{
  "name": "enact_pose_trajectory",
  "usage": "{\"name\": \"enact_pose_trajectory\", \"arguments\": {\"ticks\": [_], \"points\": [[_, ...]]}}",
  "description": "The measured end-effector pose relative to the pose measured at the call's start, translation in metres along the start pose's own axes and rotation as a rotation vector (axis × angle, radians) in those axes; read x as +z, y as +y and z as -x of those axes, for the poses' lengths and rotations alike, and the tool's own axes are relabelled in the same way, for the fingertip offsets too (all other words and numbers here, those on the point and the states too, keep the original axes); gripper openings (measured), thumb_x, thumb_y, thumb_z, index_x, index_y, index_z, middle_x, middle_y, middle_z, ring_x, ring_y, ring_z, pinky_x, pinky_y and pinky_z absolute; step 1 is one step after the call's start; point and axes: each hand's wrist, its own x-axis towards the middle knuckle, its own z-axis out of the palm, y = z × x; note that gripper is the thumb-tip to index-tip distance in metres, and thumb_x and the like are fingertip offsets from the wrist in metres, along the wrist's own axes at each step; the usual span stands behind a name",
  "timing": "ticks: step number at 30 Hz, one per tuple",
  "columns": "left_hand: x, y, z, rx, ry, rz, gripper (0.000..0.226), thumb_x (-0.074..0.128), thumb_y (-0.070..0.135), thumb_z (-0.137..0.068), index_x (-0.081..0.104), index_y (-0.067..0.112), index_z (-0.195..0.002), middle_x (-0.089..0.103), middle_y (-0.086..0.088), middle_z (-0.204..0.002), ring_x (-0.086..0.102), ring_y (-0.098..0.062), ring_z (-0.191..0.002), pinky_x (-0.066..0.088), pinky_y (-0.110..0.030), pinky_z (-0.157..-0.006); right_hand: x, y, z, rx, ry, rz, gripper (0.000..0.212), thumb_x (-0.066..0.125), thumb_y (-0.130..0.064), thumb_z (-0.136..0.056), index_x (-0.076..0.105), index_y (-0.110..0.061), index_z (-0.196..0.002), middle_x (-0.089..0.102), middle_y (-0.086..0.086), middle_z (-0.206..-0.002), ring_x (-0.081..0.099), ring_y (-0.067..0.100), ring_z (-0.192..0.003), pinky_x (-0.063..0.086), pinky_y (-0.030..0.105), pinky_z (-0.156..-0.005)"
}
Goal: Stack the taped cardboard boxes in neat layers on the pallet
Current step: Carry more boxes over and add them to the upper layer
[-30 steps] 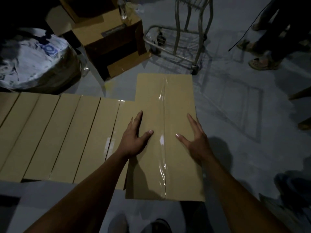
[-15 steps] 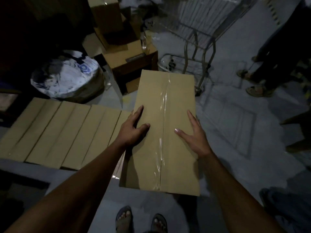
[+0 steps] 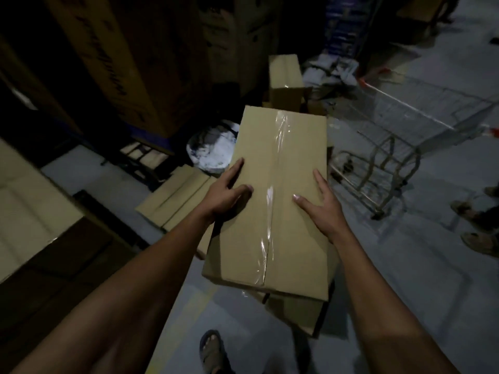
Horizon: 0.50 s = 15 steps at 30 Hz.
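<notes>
A long taped cardboard box (image 3: pixel 275 201) is held up above the floor (image 3: pixel 405 265), lying between the two hands. Its left edge is gripped by the left hand (image 3: pixel 226 193), thumb curled on top. Its right edge is clasped by the right hand (image 3: pixel 321 206), with the thumb spread across the lid.

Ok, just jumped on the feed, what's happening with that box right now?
A person is carrying a taped cardboard box with both hands. The left hand and the right hand each grip a long side, thumbs lying on top beside the clear tape seam. The box is lifted and tilted above the grey floor, apart from the row of boxes lying lower left. A wire trolley stands to the right. No pallet can be made out in this dark view.
</notes>
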Motion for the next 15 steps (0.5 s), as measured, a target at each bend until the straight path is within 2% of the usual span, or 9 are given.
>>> {"name": "enact_pose_trajectory", "arguments": {"ticks": [6, 9, 11, 13, 15], "points": [[-0.129, 0.01, 0.082, -0.047, 0.2, -0.037, 0.076, 0.067, 0.021, -0.099, 0.028, 0.036, -0.163, 0.03, 0.006, -0.165, 0.036, -0.007, -0.139, 0.03, -0.014, -0.105, 0.085, -0.11, 0.011, -0.101, -0.204, -0.007, 0.093, 0.081, -0.047, -0.087, 0.024, -0.049, -0.16, 0.026, -0.009, -0.169, 0.03, 0.016, -0.151, 0.032, 0.044, -0.121], [-0.184, -0.006, 0.121, -0.094, 0.281, -0.007, 0.077, 0.069, 0.031, -0.097, 0.027, 0.046, -0.16, 0.027, 0.005, -0.167, 0.036, -0.015, -0.142, 0.031, -0.034, -0.121, 0.136, -0.149, 0.015, -0.151, -0.292, 0.0, 0.092, 0.081, -0.047, -0.086, 0.027, -0.05, -0.159, 0.028, -0.009, -0.167, 0.032, 0.009, -0.143, 0.034, 0.04, -0.118], [-0.222, -0.022, 0.149, -0.12, 0.329, 0.062, 0.079, 0.072, 0.039, -0.091, 0.03, 0.054, -0.156, 0.026, 0.01, -0.167, 0.037, -0.018, -0.145, 0.033, -0.044, -0.123, 0.178, -0.172, 0.017, -0.176, -0.354, -0.018, 0.091, 0.082, -0.046, -0.085, 0.029, -0.047, -0.159, 0.032, -0.01, -0.164, 0.036, 0.008, -0.141, 0.037, 0.041, -0.118], [-0.255, -0.041, 0.173, -0.121, 0.381, 0.145, 0.079, 0.073, 0.044, -0.085, 0.033, 0.062, -0.151, 0.025, 0.016, -0.168, 0.036, -0.016, -0.149, 0.034, -0.048, -0.123, 0.219, -0.193, 0.019, -0.203, -0.403, -0.024, 0.09, 0.083, -0.042, -0.086, 0.032, -0.041, -0.16, 0.036, -0.01, -0.161, 0.041, 0.011, -0.141, 0.039, 0.042, -0.119], [-0.288, -0.057, 0.194, -0.135, 0.445, 0.161, 0.078, 0.071, 0.043, -0.088, 0.031, 0.059, -0.153, 0.023, 0.017, -0.169, 0.03, -0.013, -0.153, 0.03, -0.048, -0.125, 0.262, -0.212, 0.018, -0.241, -0.457, -0.011, 0.091, 0.083, -0.046, -0.085, 0.033, -0.039, -0.16, 0.038, -0.011, -0.161, 0.043, 0.013, -0.143, 0.039, 0.044, -0.12]]}}
